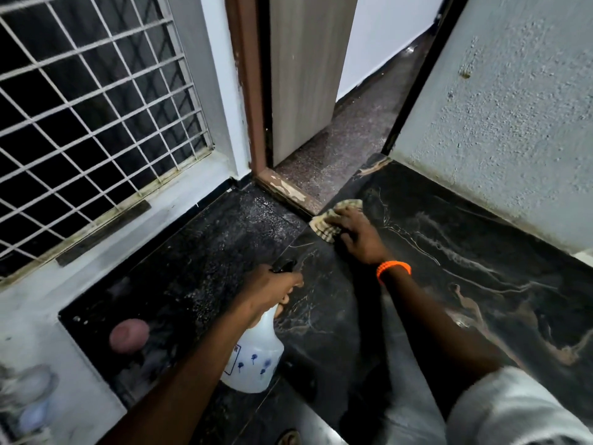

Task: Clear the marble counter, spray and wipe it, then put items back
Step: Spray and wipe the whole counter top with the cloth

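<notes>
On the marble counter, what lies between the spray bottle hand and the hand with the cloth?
Nothing: in the head view, only bare dark veined marble counter lies between the left hand gripping the spray bottle and the right hand pressing the cloth.

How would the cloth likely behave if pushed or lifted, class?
The cloth looks bunched and folded under the right hand, so probably floppy and light. Pressed flat on the marble counter, it should slide rather than roll.
</notes>
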